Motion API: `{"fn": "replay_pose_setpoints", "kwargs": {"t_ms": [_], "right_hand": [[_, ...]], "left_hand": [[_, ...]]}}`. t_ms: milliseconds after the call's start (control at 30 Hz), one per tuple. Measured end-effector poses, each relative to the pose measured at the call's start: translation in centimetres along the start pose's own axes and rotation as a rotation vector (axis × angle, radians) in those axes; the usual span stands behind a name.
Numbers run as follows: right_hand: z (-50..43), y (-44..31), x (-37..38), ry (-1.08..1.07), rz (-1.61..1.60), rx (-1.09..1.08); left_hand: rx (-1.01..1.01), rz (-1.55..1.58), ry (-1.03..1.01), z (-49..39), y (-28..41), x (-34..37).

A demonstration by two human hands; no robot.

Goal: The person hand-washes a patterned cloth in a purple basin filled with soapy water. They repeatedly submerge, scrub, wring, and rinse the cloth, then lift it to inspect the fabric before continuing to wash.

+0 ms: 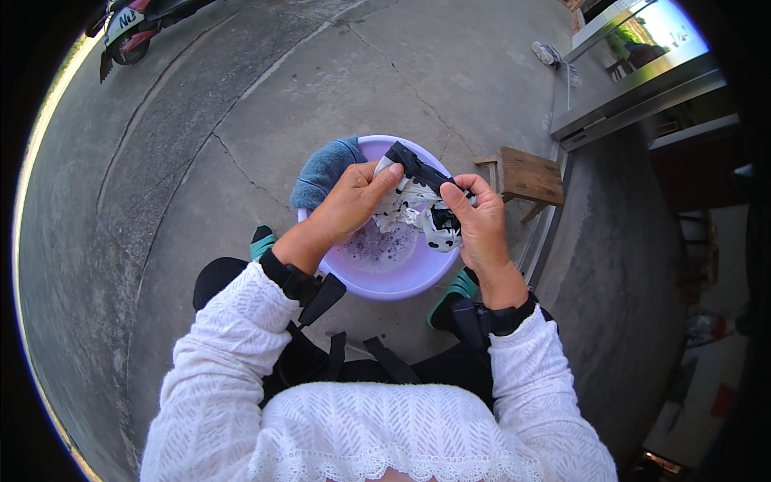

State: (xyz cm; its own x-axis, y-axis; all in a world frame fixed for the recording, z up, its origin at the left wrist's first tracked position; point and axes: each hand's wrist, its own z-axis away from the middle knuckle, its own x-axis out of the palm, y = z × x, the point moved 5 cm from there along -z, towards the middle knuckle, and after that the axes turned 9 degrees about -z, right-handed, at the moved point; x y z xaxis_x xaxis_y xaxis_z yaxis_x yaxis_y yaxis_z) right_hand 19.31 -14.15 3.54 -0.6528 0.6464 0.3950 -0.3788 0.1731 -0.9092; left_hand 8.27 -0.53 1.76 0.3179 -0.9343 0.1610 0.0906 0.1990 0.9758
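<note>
A white cloth garment with black spots and a black band (pixel 415 196) is stretched between my two hands above a lilac plastic basin (pixel 397 289). My left hand (pixel 356 196) pinches one end of the black band between thumb and fingers. The band's other end is gripped by my right hand (pixel 482 211), with the spotted fabric hanging below. Soapy water with foam (pixel 376 247) lies in the basin. A blue-grey towel-like cloth (pixel 330 170) is draped over the basin's far left rim.
A small wooden stool (pixel 530 175) stands right of the basin, beside a metal door frame (pixel 638 96). My feet in green-strapped footwear (pixel 455 295) flank the basin. Shoes (pixel 546 54) lie near the doorway. A motor scooter (pixel 129 36) is parked at the far left on the cracked concrete.
</note>
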Motion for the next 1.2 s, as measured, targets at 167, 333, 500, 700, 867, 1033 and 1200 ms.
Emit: {"fn": "replay_pose_setpoints", "kwargs": {"t_ms": [167,333,500,700,867,1033,1200], "right_hand": [[0.0,-0.7,-0.2,-0.014,-0.075,0.005],[0.0,-0.9,-0.1,-0.104,-0.043,0.005],[0.0,-1.1,0.3,-0.201,0.196,-0.085],[0.2,-1.7,0.3,-0.129,0.158,-0.063],[0.5,-1.7,0.9,-0.159,-0.120,-0.033],[0.4,-1.8,1.0,-0.225,0.014,-0.057],[0.7,-0.7,0.8,-0.210,0.146,0.261]], "left_hand": [[0.064,0.206,0.089,-0.2,-0.1,-0.4],[0.129,0.241,0.195,-0.6,0.2,-1.1],[0.028,0.354,0.120,-0.4,0.5,-0.9],[-0.007,0.307,0.105,0.0,0.9,-0.3],[0.038,0.314,0.121,-0.1,0.9,-0.3],[0.090,0.314,0.147,-0.1,0.7,-0.5],[0.083,0.306,0.172,0.0,0.6,-0.6]]}}
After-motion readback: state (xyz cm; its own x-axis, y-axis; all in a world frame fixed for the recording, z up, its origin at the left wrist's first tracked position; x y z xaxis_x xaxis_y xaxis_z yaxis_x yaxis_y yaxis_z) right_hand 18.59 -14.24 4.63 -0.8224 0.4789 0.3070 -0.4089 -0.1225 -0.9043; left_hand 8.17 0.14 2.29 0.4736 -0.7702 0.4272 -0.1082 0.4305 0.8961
